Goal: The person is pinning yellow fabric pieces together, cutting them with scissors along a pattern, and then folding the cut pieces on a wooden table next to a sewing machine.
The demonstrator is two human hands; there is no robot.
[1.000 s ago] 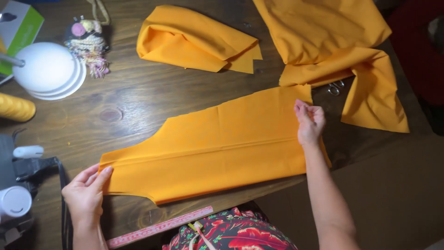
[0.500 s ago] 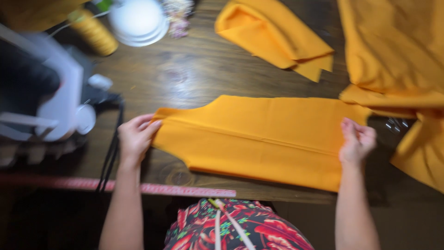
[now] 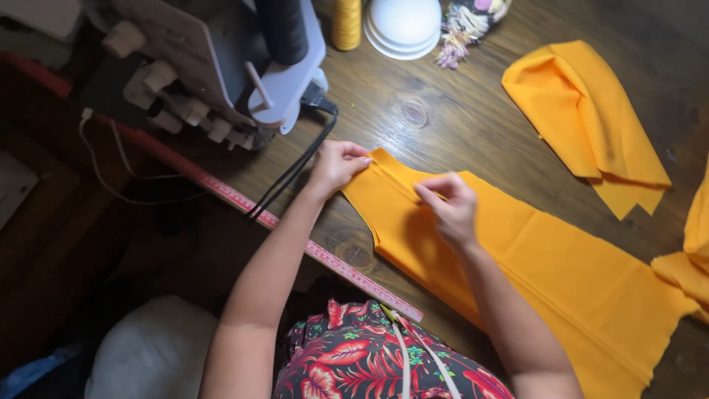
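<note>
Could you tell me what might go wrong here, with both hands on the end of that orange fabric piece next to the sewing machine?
The left hand and right hand pinch only the narrow end of the orange fabric piece, so its folded layers could slip out of line further along. The black cables run right beside that end and might snag the cloth. The pink measuring tape lies along the table edge and could be knocked off.

Head view, close, down onto table (image 3: pixel 458 125)
</note>
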